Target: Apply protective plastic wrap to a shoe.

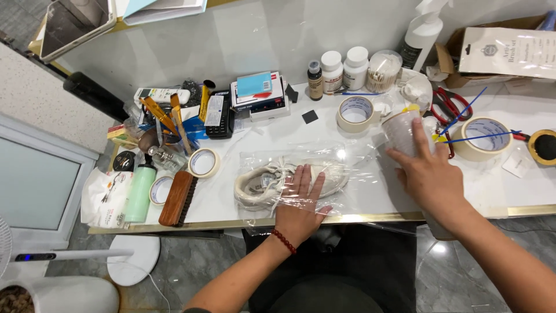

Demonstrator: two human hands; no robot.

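Observation:
A cream sneaker (263, 179) lies on its side inside a clear plastic bag (353, 156) on the white worktop (509, 194). My left hand (299, 203), a red bead bracelet on its wrist, rests flat with spread fingers on the bag over the shoe's middle. My right hand (428, 174) grips a translucent plastic cup (399, 130) just right of the bag; thin brushes with blue handles (472, 124) stick out past the cup.
Masking tape rolls (354, 113) (480, 139) (203, 163), red scissors (449, 104), small bottles (333, 71), a spray bottle (421, 29), a wooden brush (176, 199), a green bottle (138, 194) and a brush holder (168, 124) crowd the worktop. A cardboard box (504, 52) sits at the back right.

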